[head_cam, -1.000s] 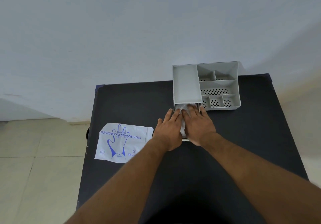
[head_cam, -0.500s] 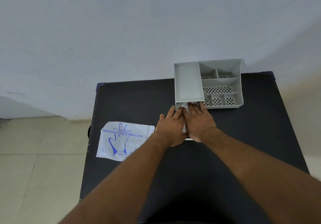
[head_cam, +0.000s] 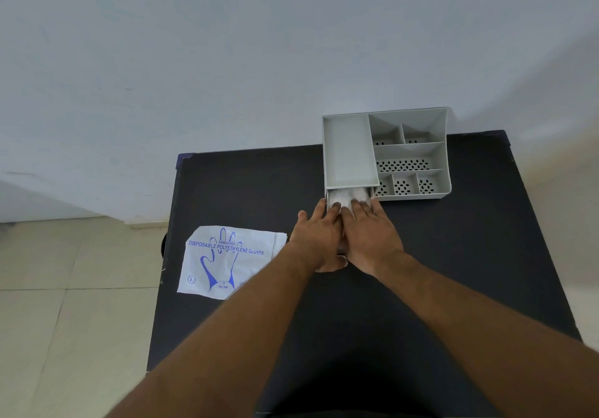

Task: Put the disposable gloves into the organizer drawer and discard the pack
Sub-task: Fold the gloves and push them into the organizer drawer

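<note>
On the black bench (head_cam: 227,197) stood one grey organizer (head_cam: 385,153). Its top was divided into seven open compartments: one long plain one on the left, and six smaller ones with perforated floors on the right. Under the long compartment one drawer (head_cam: 328,202) was pulled out toward the person, and a bundle of thin white disposable gloves (head_cam: 348,194) lay inside it; how many gloves were in the bundle could not be counted.

Two bare hands were pressed flat side by side on the gloves over the drawer. The left hand (head_cam: 319,234) lay with fingers stretched forward, its grip open, closing around nothing. The right hand (head_cam: 371,234) lay the same way, touching the left one, palm down, fingers spread and open too. The fingertips (head_cam: 336,205) of both reached onto the white gloves near the organizer's front.

One empty-looking pack (head_cam: 227,260), white with blue printing of a hand, lay flat on the bench to the left of the hands, near the bench's left edge and apart from the organizer.
</note>
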